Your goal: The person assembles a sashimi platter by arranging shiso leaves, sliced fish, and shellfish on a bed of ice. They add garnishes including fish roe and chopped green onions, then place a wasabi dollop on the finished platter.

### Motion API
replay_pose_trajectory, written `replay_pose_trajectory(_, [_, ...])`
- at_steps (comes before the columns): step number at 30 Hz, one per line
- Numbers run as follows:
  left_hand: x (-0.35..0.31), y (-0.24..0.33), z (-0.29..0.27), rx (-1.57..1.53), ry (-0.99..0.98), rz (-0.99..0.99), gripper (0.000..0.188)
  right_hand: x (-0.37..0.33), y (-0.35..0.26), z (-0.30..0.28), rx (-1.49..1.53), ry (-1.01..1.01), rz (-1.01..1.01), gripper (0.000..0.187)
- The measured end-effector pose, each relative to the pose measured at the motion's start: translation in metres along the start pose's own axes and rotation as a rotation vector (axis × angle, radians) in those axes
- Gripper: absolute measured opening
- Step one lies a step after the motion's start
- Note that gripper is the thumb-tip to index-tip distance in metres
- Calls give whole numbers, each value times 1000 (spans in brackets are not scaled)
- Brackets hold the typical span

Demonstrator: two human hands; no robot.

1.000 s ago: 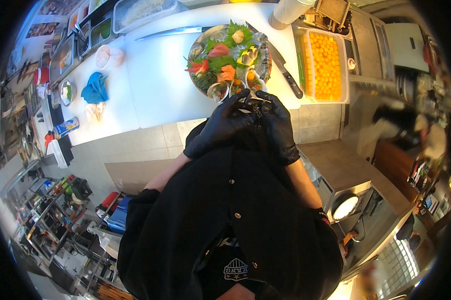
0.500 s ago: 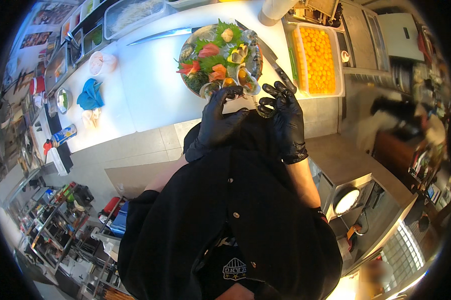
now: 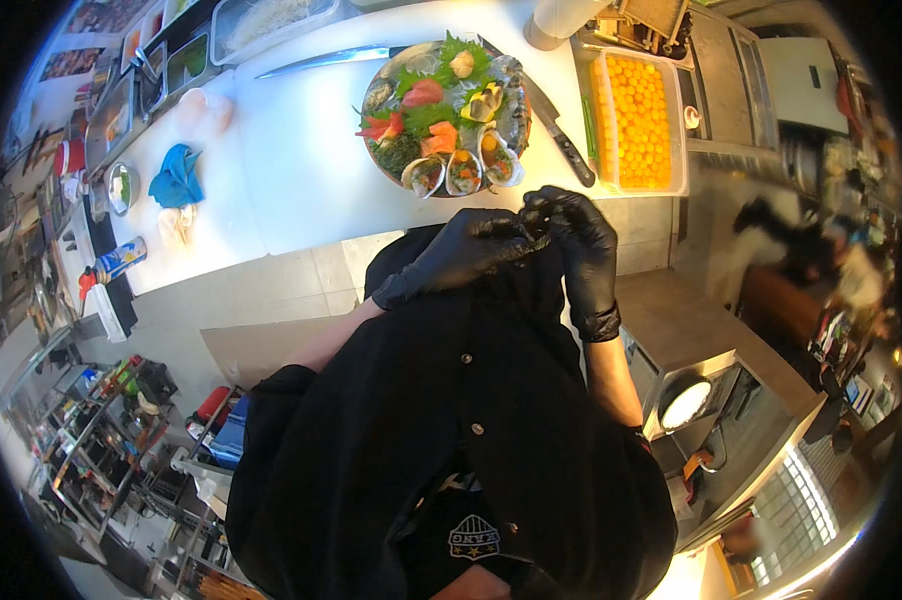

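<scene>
Both my hands wear black gloves and meet in front of the board's near edge, short of the platter. My left hand (image 3: 471, 243) is closed, with its fingertips against the right hand's fingers. My right hand (image 3: 576, 232) is pinched shut; something small and dark seems to be between the fingers, too hidden to name. Just beyond lies a round platter (image 3: 525, 110) of raw seafood. Three oysters in the shell (image 3: 464, 174) line its near edge, with orange salmon slices (image 3: 439, 139), pink-red fish slices (image 3: 423, 94) and green leaves (image 3: 461, 46) behind.
A kitchen knife (image 3: 569, 155) lies right of the platter, by a tub of orange-yellow balls (image 3: 633, 120). A long blade (image 3: 321, 64) lies at the back left. On the board's left are a blue cloth (image 3: 177, 178) and a small bowl (image 3: 122, 188); a can (image 3: 121, 258) stands nearby.
My left hand has drawn back from the platter's near edge and moved right to meet the right hand. My right fingers have closed together. The front oysters now show in full.
</scene>
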State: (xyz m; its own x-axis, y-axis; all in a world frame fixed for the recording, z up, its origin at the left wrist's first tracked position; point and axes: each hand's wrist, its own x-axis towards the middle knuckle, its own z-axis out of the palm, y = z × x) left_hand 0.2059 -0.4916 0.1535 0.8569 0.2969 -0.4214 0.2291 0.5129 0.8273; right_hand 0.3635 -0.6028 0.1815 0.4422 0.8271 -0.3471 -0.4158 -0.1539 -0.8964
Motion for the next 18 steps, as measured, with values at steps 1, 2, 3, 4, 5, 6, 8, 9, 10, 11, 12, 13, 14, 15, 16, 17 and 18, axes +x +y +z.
replay_pose_trajectory(1, [-5,1,-1,131,67,1,21,-1,3,-7,-149,-71,43,31])
replay_pose_trajectory(2, [-10,1,-1,243,119,41,20,-1,6,-14,-284,-160,43,30])
replay_pose_trajectory(3, [-13,1,-1,356,168,83,19,0,13,-18,-302,-204,134,34])
replay_pose_trajectory(4, [-16,2,-2,404,192,137,20,-1,21,-18,-343,-257,126,35])
replay_pose_trajectory(5, [-19,1,-3,451,215,191,21,-1,27,-19,-391,-297,125,37])
replay_pose_trajectory(6, [-22,0,-5,504,247,232,21,-1,31,-20,-482,-313,174,39])
replay_pose_trajectory(8, [-26,-2,-7,428,267,251,20,0,37,-17,-471,-335,97,32])
replay_pose_trajectory(9, [-28,-4,-9,394,282,254,19,2,37,-15,-518,-329,104,30])
replay_pose_trajectory(10, [-30,-5,-11,399,285,233,19,4,36,-14,-592,-314,130,28])
replay_pose_trajectory(11, [-32,-6,-14,403,288,213,19,7,32,-14,-635,-394,114,27])
replay_pose_trajectory(12, [-34,-7,-17,418,291,164,19,10,27,-15,-704,-467,118,26])
replay_pose_trajectory(13, [-35,-8,-19,445,274,185,19,14,23,-15,-755,-554,55,25])
replay_pose_trajectory(14, [-37,-9,-22,483,258,179,19,18,20,-13,-784,-602,104,26])
replay_pose_trajectory(15, [-38,-10,-24,520,243,174,19,22,17,-11,-794,-665,86,27])
replay_pose_trajectory(16, [-40,-10,-26,486,271,176,20,25,16,-8,-804,-729,67,28])
replay_pose_trajectory(17, [-41,-11,-28,453,300,178,20,27,16,-4,-772,-579,83,28])
replay_pose_trajectory(18, [-42,-11,-31,418,334,182,21,29,19,2,-738,-431,98,29])
